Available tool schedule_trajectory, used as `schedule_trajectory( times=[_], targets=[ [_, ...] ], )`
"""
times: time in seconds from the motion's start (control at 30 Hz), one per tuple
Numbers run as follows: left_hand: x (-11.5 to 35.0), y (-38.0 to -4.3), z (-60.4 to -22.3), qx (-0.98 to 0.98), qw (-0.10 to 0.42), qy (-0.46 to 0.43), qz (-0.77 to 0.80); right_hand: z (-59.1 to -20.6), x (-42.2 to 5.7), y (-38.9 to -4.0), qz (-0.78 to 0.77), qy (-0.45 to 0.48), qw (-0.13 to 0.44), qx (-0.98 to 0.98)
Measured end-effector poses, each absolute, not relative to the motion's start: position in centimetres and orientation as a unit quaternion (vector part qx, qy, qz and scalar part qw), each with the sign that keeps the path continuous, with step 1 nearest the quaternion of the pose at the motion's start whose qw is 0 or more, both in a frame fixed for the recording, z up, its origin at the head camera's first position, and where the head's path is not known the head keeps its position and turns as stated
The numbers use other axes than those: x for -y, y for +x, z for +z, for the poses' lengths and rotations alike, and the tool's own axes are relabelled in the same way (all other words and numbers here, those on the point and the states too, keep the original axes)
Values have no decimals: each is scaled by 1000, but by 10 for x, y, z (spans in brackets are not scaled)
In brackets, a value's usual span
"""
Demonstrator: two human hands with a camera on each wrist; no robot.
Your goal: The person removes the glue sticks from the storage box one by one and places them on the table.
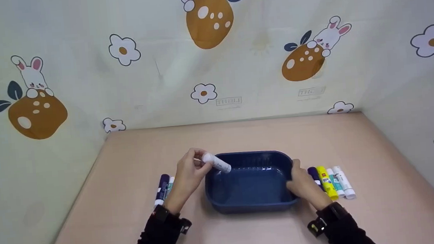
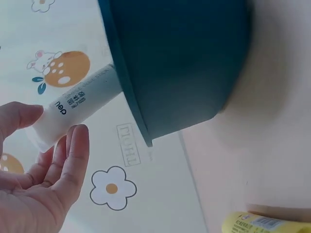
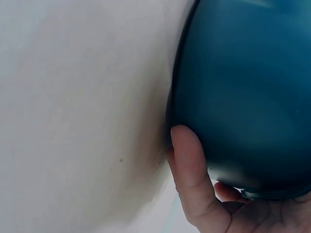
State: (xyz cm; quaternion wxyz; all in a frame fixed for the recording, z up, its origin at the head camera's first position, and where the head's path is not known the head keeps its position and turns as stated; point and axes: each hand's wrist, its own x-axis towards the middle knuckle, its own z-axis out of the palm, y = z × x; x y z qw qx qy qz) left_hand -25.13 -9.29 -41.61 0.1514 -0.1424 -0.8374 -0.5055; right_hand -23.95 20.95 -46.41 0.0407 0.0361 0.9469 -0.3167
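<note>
My left hand [image 1: 192, 171] pinches a white glue stick [image 1: 217, 163] between thumb and fingers. The stick tilts down over the left end of a dark blue plastic basin [image 1: 254, 209]. In the left wrist view the glue stick [image 2: 73, 104] shows dark lettering, and its lower end passes behind the basin's rim [image 2: 127, 92]. My right hand [image 1: 302, 181] grips the basin at its right end. The right wrist view has the thumb [image 3: 189, 165] lying along the basin's outer wall [image 3: 252, 97], with the other fingers partly hidden.
Right of the basin lie several sticks side by side, among them a yellow one [image 1: 327, 183] and a white one [image 1: 343, 181]. A dark purple stick [image 1: 162, 189] and a teal-and-white one [image 1: 170, 184] lie left, partly behind the left hand. A patterned curtain [image 1: 158, 84] backs the table.
</note>
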Motion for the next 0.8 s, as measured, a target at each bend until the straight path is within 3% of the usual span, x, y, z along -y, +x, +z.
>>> schedule_trajectory(
  times=[0.3, 0.8],
  targets=[
    [114, -247, -413, 799, 184, -77, -567, -466, -211, -240, -313, 32, 33, -949],
    [144, -243, -421, 821, 162, -17, -548, -467, -212, -240, -311, 30, 29, -950]
  ],
)
